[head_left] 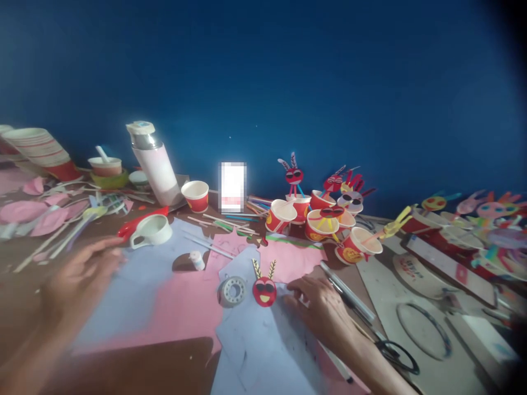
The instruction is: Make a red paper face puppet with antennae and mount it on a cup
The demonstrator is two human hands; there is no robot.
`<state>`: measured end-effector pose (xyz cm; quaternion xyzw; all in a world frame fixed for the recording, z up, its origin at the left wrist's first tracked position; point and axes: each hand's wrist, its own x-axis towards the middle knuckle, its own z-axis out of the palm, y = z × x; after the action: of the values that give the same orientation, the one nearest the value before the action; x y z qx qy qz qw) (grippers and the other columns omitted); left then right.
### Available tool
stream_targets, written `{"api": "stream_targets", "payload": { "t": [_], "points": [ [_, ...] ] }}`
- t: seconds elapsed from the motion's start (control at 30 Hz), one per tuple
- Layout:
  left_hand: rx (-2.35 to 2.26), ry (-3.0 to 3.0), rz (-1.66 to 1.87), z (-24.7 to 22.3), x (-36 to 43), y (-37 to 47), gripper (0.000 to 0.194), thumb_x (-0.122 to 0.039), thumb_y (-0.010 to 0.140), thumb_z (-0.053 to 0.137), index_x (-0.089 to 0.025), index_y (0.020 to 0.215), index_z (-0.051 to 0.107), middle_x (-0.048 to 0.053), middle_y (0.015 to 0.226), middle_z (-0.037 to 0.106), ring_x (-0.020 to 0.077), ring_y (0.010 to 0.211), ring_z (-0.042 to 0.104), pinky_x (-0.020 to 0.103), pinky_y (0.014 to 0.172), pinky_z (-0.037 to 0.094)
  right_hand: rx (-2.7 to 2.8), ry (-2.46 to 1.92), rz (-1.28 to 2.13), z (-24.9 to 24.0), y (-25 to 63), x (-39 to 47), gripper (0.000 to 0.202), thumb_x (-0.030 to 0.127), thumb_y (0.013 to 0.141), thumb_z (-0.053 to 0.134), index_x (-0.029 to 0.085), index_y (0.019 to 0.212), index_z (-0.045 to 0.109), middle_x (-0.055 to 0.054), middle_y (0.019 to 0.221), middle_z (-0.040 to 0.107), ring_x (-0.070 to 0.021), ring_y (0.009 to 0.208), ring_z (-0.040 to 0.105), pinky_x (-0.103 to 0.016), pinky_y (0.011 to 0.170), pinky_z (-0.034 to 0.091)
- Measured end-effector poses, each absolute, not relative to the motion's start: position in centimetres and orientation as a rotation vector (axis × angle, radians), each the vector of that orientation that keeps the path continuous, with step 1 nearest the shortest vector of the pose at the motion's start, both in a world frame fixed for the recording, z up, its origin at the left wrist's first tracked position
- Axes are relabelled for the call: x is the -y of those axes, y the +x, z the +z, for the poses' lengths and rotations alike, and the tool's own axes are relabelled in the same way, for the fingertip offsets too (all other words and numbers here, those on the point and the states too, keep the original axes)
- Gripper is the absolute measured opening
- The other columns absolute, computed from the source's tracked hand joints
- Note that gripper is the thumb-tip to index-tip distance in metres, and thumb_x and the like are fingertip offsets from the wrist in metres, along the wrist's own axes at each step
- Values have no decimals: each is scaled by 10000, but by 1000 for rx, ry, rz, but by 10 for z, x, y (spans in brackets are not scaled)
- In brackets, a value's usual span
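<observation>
On the left, my left hand [84, 274] is stretched beside the white mug [154, 230] and the red object [140, 220] behind it. Motion blurs this hand, but its fingers look extended with nothing in them. My right hand [319, 302] rests on the blue paper [263, 351], fingers loosely bent and apart, holding nothing visible. Just left of its fingertips lies a red round paper face [264, 291] with dark eyes and two patterned antennae. Beside the face is a grey tape roll [234, 291]. A small white bottle [196, 260] stands on the pink paper [185, 307].
Behind stand a thermos [158, 170], a red paper cup [195, 196] and a bright pixelated rectangle [233, 186]. Several cups with paper faces [294, 175] fill the back right. Scissors [397, 354], a pen [348, 288] and a phone [450, 269] lie right; stacked cups [37, 148] lean left.
</observation>
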<state>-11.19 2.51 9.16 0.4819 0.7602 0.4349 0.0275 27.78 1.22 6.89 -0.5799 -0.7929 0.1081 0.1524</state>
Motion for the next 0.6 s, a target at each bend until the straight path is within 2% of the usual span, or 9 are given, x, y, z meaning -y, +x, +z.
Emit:
{"api": "stream_targets", "payload": {
  "t": [0.1,0.17,0.23,0.37,0.6],
  "points": [
    [-2039,1499,1350,91,-10,-88,202,-341,791,565,-222,924,659,-13,915,677,136,691,659,211,626,560,2272,-1762,293,70,260,-16,119,292,782,671,197,854,667,-39,789,706,-216,739,641,-314,694,385],
    [-1846,1662,1320,85,-4,-75,170,-346,825,545,-219,861,652,9,957,657,152,728,648,231,649,562,2304,-1745,268,68,251,-17,143,294,768,680,193,866,655,-58,825,708,-235,769,649,-331,719,385],
    [-1692,1865,1255,82,-1,-63,148,-315,847,529,-231,815,647,20,906,658,167,752,643,221,613,546,2317,-1719,251,64,245,-19,170,312,760,688,189,866,637,-69,835,704,-259,793,656,-367,769,381],
    [-1433,2061,1177,83,2,-42,136,-226,862,498,-238,861,633,19,793,665,151,651,624,230,613,532,2292,-1778,291,57,242,-20,161,300,759,676,186,856,616,-73,829,696,-283,811,659,-414,820,358],
    [-1220,2032,1031,78,8,-20,186,-193,883,453,-239,880,633,16,748,664,144,649,615,211,589,505,2168,-1734,461,44,243,-21,135,247,742,643,206,835,555,-27,804,680,-228,769,619,-369,771,348]
  ]
}}
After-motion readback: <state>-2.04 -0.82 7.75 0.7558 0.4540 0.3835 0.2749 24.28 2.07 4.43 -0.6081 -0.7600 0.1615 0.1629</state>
